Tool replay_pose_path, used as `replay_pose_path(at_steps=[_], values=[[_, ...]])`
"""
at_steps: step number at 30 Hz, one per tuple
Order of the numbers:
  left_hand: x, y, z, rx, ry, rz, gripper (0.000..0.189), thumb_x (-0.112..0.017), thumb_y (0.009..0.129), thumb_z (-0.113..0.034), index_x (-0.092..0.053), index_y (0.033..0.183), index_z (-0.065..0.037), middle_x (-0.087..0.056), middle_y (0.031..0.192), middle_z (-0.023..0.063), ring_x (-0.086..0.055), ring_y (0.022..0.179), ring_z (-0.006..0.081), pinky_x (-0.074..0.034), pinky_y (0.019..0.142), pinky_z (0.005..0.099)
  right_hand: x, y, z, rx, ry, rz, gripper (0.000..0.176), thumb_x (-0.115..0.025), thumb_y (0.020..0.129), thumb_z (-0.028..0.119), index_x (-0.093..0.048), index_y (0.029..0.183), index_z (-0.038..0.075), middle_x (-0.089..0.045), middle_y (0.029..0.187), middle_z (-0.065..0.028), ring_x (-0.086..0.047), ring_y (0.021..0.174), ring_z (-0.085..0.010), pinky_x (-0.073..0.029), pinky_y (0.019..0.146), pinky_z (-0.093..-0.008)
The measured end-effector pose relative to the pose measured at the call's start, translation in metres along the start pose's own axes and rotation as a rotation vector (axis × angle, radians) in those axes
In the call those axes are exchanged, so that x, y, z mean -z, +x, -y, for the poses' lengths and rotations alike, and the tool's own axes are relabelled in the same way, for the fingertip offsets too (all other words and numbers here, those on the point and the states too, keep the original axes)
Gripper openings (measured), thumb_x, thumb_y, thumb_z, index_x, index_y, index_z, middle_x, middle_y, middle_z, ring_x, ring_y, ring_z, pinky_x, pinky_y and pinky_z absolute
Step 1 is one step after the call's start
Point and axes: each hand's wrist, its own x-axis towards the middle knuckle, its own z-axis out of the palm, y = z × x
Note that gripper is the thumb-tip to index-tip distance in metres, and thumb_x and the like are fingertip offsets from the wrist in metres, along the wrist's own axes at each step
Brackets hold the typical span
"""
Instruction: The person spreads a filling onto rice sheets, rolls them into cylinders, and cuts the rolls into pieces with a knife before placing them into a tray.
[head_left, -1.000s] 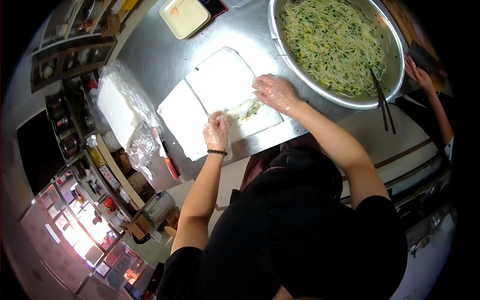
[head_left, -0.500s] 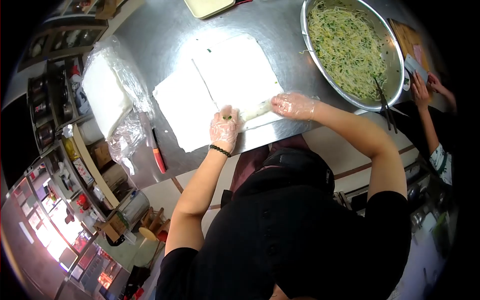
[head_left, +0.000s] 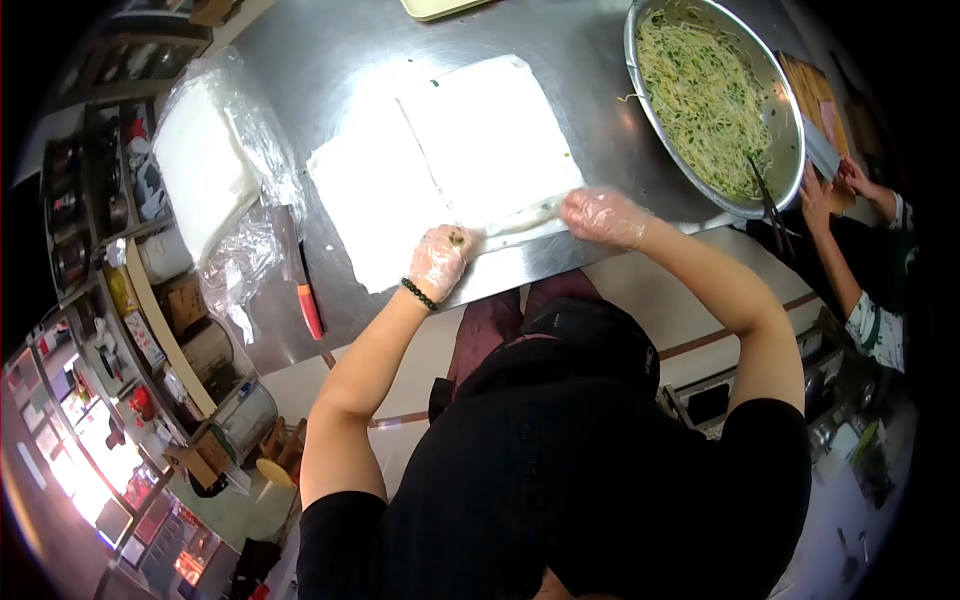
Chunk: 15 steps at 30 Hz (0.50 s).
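Observation:
Two stacks of thin white sheets lie side by side on the steel table, the left stack [head_left: 375, 200] and the right stack [head_left: 490, 130]. Along the near edge of the right stack runs a filled white roll [head_left: 525, 218]. My left hand [head_left: 440, 262], in a clear plastic glove with a green scrap on it, is closed on the roll's left end. At the other end my right hand [head_left: 604, 216], gloved too, has its fingers closed on the wrapper. Both sets of fingertips are partly blurred.
A large steel bowl [head_left: 632, 60] of shredded filling stands at the right, with dark tongs [head_left: 768, 200]. Beyond it a co-worker's hands [head_left: 818, 200] hold a cleaver [head_left: 820, 150]. A red-handled knife [head_left: 308, 310] and plastic-wrapped white sheets [head_left: 200, 170] lie left.
My hands have moved slightly apart along the roll's edge. The view has shifted a little, and the co-worker's hands and cleaver have changed position.

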Motion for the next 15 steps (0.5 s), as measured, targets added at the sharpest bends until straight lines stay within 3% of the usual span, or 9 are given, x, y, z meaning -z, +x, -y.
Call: replay_pose_path(at_steps=[1, 3, 5, 7, 8, 9, 11, 13, 15], values=[[0.003, -0.001, -0.006, 0.012, 0.003, 0.006, 0.019, -0.06, 0.076, -0.012, -0.06, 0.095, -0.011, -0.059, 0.085, 0.0099, -0.057, 0.085, 0.0275, -0.047, 0.074, 0.0387, 0.002, 0.003, 0.003, 0.011, 0.009, -0.001, 0.019, -0.062, 0.075, 0.015, -0.057, 0.092, 0.009, -0.057, 0.096, -0.006, -0.058, 0.096, -0.0245, -0.048, 0.08, -0.0342], [0.008, 0.003, -0.018, 0.277, -0.105, -0.18, 0.026, -0.064, 0.074, -0.01, -0.062, 0.1, -0.012, -0.061, 0.085, 0.0093, -0.058, 0.086, 0.0293, -0.049, 0.074, 0.0402, 0.007, 0.012, 0.0, -0.012, -0.095, -0.405, 0.02, -0.062, 0.075, 0.016, -0.057, 0.093, 0.008, -0.057, 0.097, -0.0061, -0.057, 0.098, -0.0254, -0.048, 0.082, -0.0378], [0.008, 0.005, -0.021, 0.265, -0.047, -0.238, 0.027, -0.062, 0.073, -0.007, -0.062, 0.099, -0.012, -0.06, 0.086, 0.0099, -0.057, 0.088, 0.0302, -0.049, 0.074, 0.0403, -0.007, 0.006, -0.005, 0.061, -0.106, -0.411, 0.021, -0.061, 0.076, 0.014, -0.058, 0.096, 0.009, -0.057, 0.097, -0.0064, -0.056, 0.098, -0.0259, -0.046, 0.081, -0.0402], [-0.006, 0.008, -0.015, 0.16, 0.018, -0.313, 0.024, -0.06, 0.071, -0.005, -0.06, 0.095, -0.011, -0.06, 0.088, 0.0082, -0.056, 0.09, 0.0291, -0.049, 0.072, 0.0397, -0.008, -0.005, -0.002, 0.193, -0.063, -0.194, 0.022, -0.058, 0.076, 0.012, -0.059, 0.098, 0.01, -0.057, 0.097, -0.0069, -0.057, 0.095, -0.0255, -0.046, 0.08, -0.0398], [-0.014, 0.008, -0.013, 0.17, 0.227, -0.104, 0.021, -0.059, 0.071, -0.005, -0.058, 0.09, -0.011, -0.059, 0.09, 0.0066, -0.056, 0.089, 0.0273, -0.047, 0.072, 0.0392, -0.011, -0.012, 0.002, 0.243, -0.083, -0.223, 0.022, -0.056, 0.076, 0.01, -0.059, 0.097, 0.009, -0.057, 0.095, -0.0068, -0.057, 0.093, -0.0246, -0.046, 0.081, -0.0381], [-0.012, 0.008, -0.015, 0.164, 0.231, -0.109, 0.021, -0.059, 0.071, -0.005, -0.058, 0.09, -0.011, -0.059, 0.09, 0.0066, -0.056, 0.089, 0.0273, -0.047, 0.072, 0.0392, -0.013, -0.018, 0.005, 0.239, -0.089, -0.228, 0.022, -0.056, 0.076, 0.01, -0.059, 0.097, 0.009, -0.057, 0.095, -0.0068, -0.057, 0.093, -0.0246, -0.046, 0.081, -0.0381], [-0.006, 0.003, -0.019, -0.15, 0.212, -0.213, 0.02, -0.058, 0.07, -0.005, -0.057, 0.089, -0.012, -0.059, 0.089, 0.0085, -0.057, 0.084, 0.0267, -0.044, 0.074, 0.0391, -0.018, -0.025, 0.012, 0.219, -0.03, -0.215, 0.021, -0.056, 0.076, 0.01, -0.059, 0.096, 0.006, -0.057, 0.094, -0.0075, -0.057, 0.093, -0.0246, -0.047, 0.081, -0.037], [0.008, 0.006, -0.034, -0.146, 0.215, -0.167, 0.015, -0.056, 0.075, -0.009, -0.057, 0.09, -0.011, -0.059, 0.091, 0.0089, -0.057, 0.084, 0.0275, -0.042, 0.077, 0.04, -0.025, -0.028, 0.013, 0.235, 0.019, -0.254, 0.021, -0.057, 0.077, 0.011, -0.059, 0.097, 0.004, -0.057, 0.094, -0.0087, -0.057, 0.092, -0.0251, -0.047, 0.081, -0.0354], [0.019, 0.012, -0.053, 0.329, 0.142, 0.131, 0.023, -0.054, 0.083, -0.02, -0.06, 0.104, -0.01, -0.058, 0.102, 0.0093, -0.053, 0.097, 0.0262, -0.041, 0.083, 0.0401, -0.028, -0.027, 0.017, 0.014, 0.042, -0.45, 0.026, -0.06, 0.079, 0.015, -0.059, 0.103, 0.005, -0.057, 0.102, -0.0097, -0.055, 0.099, -0.0256, -0.046, 0.085, -0.0395]])
